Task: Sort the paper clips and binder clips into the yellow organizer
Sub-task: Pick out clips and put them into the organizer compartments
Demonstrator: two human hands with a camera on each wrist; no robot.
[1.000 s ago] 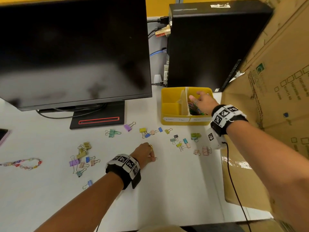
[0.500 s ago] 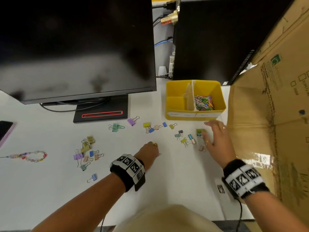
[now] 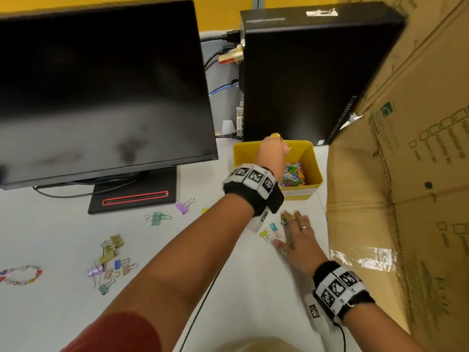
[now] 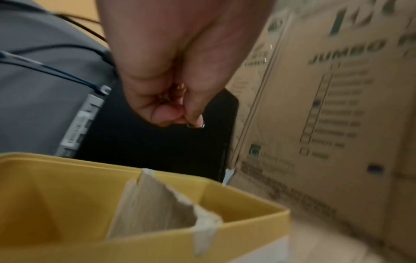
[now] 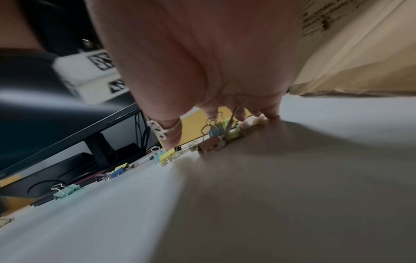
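Observation:
The yellow organizer stands by the black tower, and a cardboard divider splits it. Its right half holds a pile of coloured paper clips. My left hand hovers above the organizer, over the divider, fingers curled, pinching a small metal paper clip. My right hand lies spread on the table just in front of the organizer. Its straight fingers cover a green binder clip, with teal and yellow ones beside the thumb. More binder clips lie scattered to the left.
A large monitor on its stand fills the left back. The black computer tower with cables stands behind the organizer. A big cardboard box walls off the right side. A bead bracelet lies at the far left.
My left hand rose from the table and moved up over the organizer with the paper clip. My right hand came back from the organizer and settled on the binder clips.

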